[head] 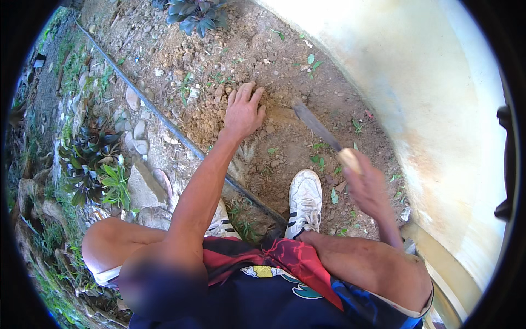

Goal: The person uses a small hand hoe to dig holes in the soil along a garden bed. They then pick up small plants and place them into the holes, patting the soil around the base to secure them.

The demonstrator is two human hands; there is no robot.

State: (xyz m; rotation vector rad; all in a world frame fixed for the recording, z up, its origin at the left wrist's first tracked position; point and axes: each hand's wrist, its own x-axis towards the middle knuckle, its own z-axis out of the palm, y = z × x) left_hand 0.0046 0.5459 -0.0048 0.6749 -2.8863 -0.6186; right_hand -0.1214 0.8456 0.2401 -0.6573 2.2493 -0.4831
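Note:
My right hand (365, 185) is closed around the pale wooden handle of a long-bladed knife (318, 125), its dark, worn blade pointing up and left, just over the bare brown soil (283, 142). Motion blurs this hand a little. My left hand (245, 110) rests palm down on a patch of loose, crumbly soil (205, 119), its fingers somewhat spread and bent; whether anything lies under the palm is hidden. Small green seedlings (317, 160) grow in the ground between the knife and my white shoe (306, 201).
A pale, stained wall (431, 123) curves along the right. A dark hose or pipe (164, 119) crosses the ground diagonally, passing under my left forearm. Left of it lie rounded stones (139, 129), a broken slab (144, 187) and leafy plants (84, 164). A dark-leaved plant (197, 16) stands at the top.

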